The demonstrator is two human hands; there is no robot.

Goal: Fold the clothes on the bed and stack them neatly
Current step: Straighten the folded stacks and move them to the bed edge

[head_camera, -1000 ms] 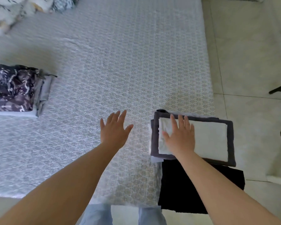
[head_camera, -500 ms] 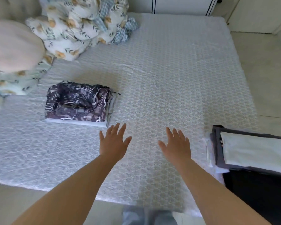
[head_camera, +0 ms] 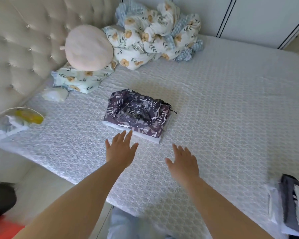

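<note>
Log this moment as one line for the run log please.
left hand: open, near patterned folded stack | right hand: open, over bed | grey-white stack: bed's right edge

A folded dark patterned stack (head_camera: pixel 137 116) lies mid-bed (head_camera: pixel 231 109). Just before it, the left hand (head_camera: pixel 120 149) reaches flat, fingertips nearly at its near edge; the right hand (head_camera: pixel 183 163) spreads beside. Beyond the stack a floral quilt (head_camera: pixel 154 37) bunches; far right of it sits a grey-and-white pile (head_camera: pixel 293 204).
</note>
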